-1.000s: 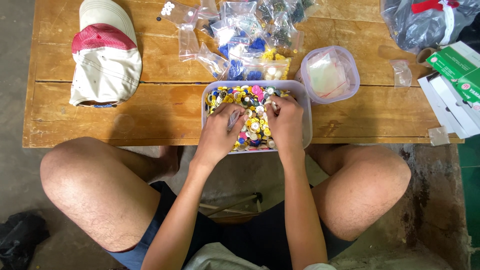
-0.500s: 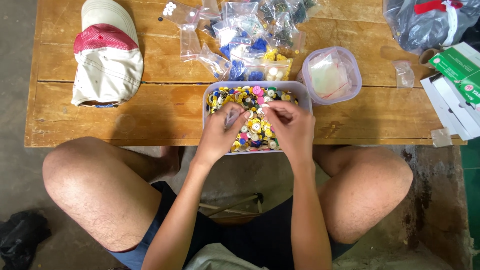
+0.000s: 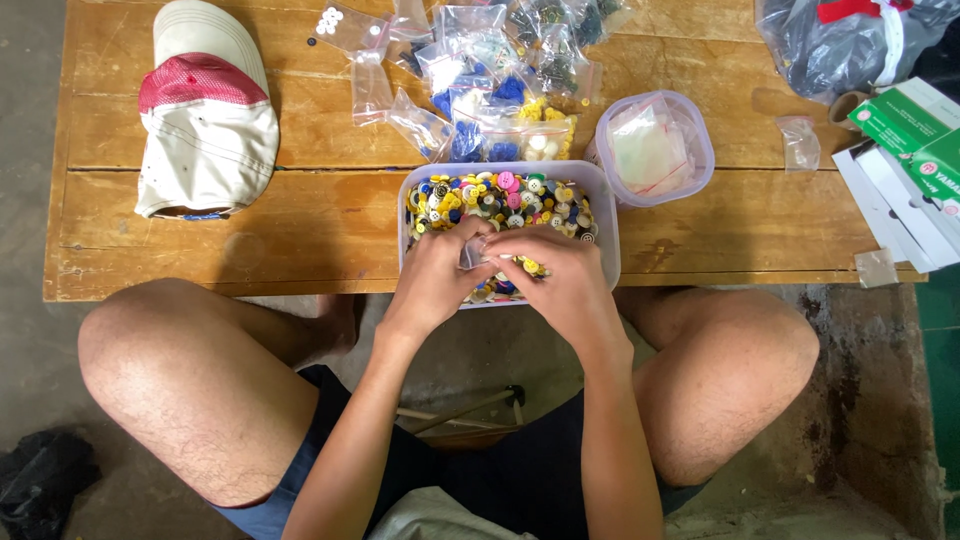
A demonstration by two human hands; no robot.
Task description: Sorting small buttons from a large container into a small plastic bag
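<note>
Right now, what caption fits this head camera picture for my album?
Both hands, left hand and right hand, meet over a clear tub of colourful buttons on a wooden table.

buttons multicoloured | cap white, red mesh | boxes green-white

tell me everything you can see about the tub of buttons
The tub of buttons is a rectangular, clear plastic container with rounded corners and no lid on, filled with mixed buttons, mostly yellow, white, blue and pink. It sits upright at the near edge of the wooden table. The left hand and right hand rest over its near half, pinching something small and clear.
</note>
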